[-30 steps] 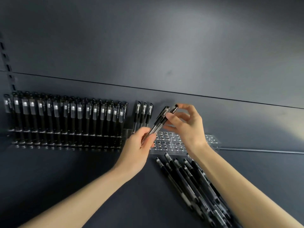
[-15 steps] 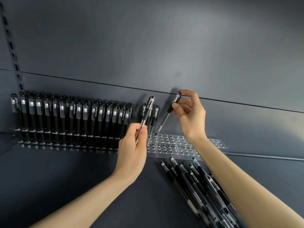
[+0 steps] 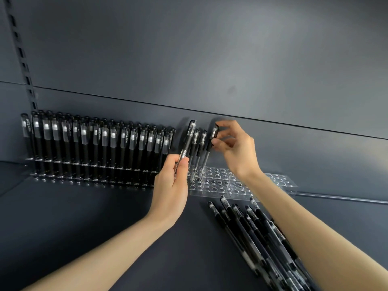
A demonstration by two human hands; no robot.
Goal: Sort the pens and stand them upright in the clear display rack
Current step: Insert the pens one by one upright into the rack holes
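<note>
Vs. 0.5 s ago: right pen (image 3: 210, 143) has dropped from a slant above the rack (image 3: 273, 181) to nearly upright, its tip down at the holes just right of the standing pens (image 3: 199, 141); whether it is seated, cannot tell. Right grip (image 3: 237, 150) pinches it at the cap, thumb and forefinger. Left grip (image 3: 171, 187) is little changed: fingers curled round the lower barrel of a second pen (image 3: 186, 143), tilted, cap up, in front of the rack. Full row (image 3: 94, 143) fills the rack's left part. Loose pens (image 3: 252, 227) lie on the shelf (image 3: 84, 217) under the right forearm.
</note>
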